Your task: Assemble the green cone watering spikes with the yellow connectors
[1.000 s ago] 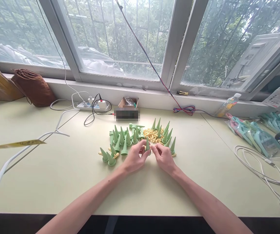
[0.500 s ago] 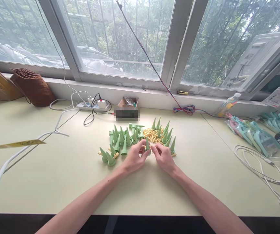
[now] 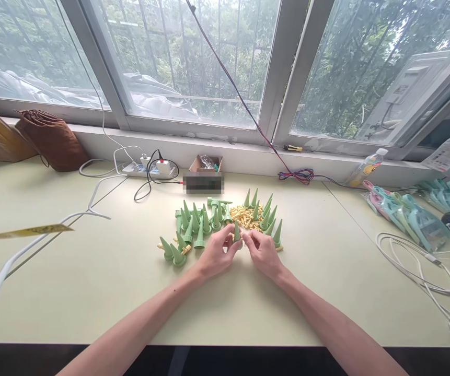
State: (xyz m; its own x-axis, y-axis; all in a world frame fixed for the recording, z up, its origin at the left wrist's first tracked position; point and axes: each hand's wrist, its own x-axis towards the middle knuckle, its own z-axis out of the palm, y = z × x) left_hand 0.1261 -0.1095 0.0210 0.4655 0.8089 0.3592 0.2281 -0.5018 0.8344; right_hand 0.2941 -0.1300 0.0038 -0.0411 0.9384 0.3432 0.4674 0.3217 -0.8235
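My left hand point(image 3: 220, 251) is closed around a green watering spike point(image 3: 237, 232), which stands point up between thumb and fingers. From the other side, my right hand point(image 3: 263, 253) pinches a small yellow valve at the spike's base, mostly hidden by the fingertips. Just beyond my hands lies a heap of yellow valves point(image 3: 244, 216). A cluster of green spikes point(image 3: 196, 222) stands to the left of it, some tipped over. More spikes point(image 3: 268, 214) line the heap's right side. At the front left, several spikes point(image 3: 177, 256) have yellow valves in their sides.
Along the back are a power strip point(image 3: 150, 169), a small cardboard box point(image 3: 207, 164) and a blurred dark block point(image 3: 203, 184). At right lie bagged pastel plastic items point(image 3: 413, 216), a white cable coil point(image 3: 416, 266) and a bottle point(image 3: 368, 167). A brown pouch point(image 3: 54, 141) sits far left.
Almost nothing differs. Both hands keep the same place and grip around the spike, with at most a slight shift of the fingertips.
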